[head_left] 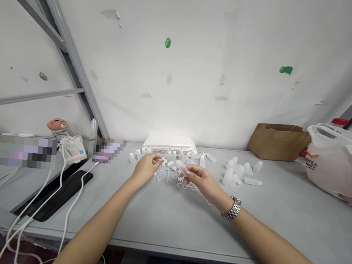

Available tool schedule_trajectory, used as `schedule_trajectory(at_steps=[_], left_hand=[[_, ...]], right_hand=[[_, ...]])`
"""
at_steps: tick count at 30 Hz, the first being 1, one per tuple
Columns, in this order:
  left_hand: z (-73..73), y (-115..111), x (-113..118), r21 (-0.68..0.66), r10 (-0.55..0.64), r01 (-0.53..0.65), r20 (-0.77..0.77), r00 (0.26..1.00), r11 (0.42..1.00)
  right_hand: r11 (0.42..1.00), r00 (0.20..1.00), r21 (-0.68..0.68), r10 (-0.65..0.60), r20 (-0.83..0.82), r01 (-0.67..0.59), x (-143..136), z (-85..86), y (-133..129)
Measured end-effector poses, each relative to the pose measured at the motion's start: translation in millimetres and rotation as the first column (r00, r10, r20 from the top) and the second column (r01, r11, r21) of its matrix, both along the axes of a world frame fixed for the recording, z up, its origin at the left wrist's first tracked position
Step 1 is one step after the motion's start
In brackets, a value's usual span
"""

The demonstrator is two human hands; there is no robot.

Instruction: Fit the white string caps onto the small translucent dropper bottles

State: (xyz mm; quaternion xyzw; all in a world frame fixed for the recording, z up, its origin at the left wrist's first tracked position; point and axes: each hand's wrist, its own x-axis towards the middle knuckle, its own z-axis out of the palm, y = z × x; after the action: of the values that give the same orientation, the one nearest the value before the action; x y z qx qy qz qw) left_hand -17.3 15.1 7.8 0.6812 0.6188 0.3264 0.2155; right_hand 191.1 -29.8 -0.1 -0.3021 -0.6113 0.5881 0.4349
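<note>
My right hand (204, 180), with a metal watch (233, 209) on its wrist, grips a small translucent plastic bottle (181, 167) tilted up to the left. My left hand (146, 166) has its fingers pinched together over the small white parts (169, 163); whatever they hold is too small to make out. White loops of cord (194, 187) lie under my right hand. Several small bottles stand behind my hands, one of them a capped bottle (202, 160). To the right is a group of translucent bottles (229, 176), with one bottle (252, 181) on its side.
A stack of white sheets or boxes (170, 142) rests against the wall. At the right are a brown paper bag (277, 142) and a white plastic bag (337, 168). A black phone-like slab (64, 196), white cables (69, 209) and a white power strip (74, 149) occupy the left.
</note>
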Motion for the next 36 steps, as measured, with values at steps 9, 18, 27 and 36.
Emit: schedule_trajectory(at_steps=[9, 18, 27, 36], left_hand=[[-4.6, 1.5, -24.5, -0.198, -0.083, -0.006, -0.44, 0.894, 0.98], [-11.4, -1.1, -11.5, -0.168, -0.148, 0.081, -0.439, 0.886, 0.982], [-21.7, 4.8, -18.0, -0.117, -0.229, 0.198, -0.465, 0.855, 0.973], [-14.8, 0.4, -12.3, 0.026, -0.146, 0.174, -0.424, 0.894, 0.984]], right_hand=[[0.999, 0.998, -0.017, -0.042, -0.044, 0.041, 2.0, -1.1, 1.6], [0.999, 0.999, -0.023, -0.03, -0.04, 0.029, 0.6, -2.5, 1.8], [0.998, 0.999, -0.028, -0.048, -0.015, 0.048, 0.4, -0.7, 1.1], [0.998, 0.998, -0.023, -0.053, -0.027, 0.052, -0.1, -0.7, 1.1]])
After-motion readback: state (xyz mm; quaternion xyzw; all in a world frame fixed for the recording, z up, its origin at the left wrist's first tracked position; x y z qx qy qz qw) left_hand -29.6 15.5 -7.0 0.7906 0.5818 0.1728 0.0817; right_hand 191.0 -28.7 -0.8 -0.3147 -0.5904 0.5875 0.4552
